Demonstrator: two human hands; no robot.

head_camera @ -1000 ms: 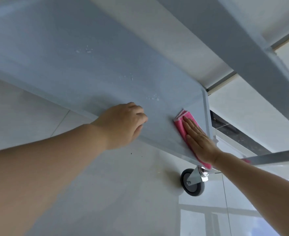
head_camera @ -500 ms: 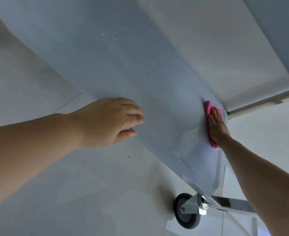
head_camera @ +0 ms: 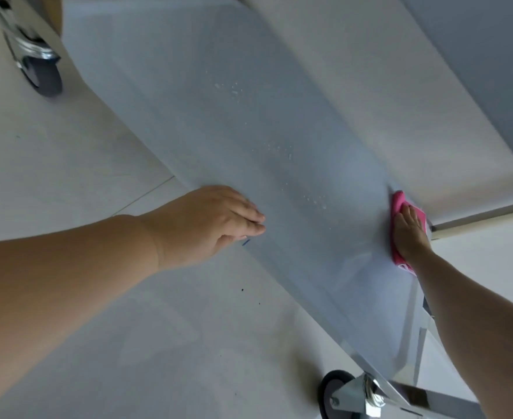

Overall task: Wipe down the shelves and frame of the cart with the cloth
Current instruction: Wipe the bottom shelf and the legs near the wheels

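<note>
The right hand is lying flat with straight fingers on the pink cloth, pressing it against the cart shelf at the shelf's far edge; a moment earlier that hand and cloth were sitting nearer the shelf's corner by the wheel, and they have since slid along the far edge, away from that corner. The cloth is lying as a narrow strip, its long axis running along the shelf's far edge, one end poking out past the fingertips and the other showing beside the wrist. The left hand is resting open on the shelf's near edge, fingers straight and pointing across the shelf toward the cloth, much as it was before. Water droplets are dotting the shelf between the two hands. A caster wheel is sitting below the shelf's near corner, and a second caster is now showing at the shelf's opposite end, on the pale tiled floor.
</note>
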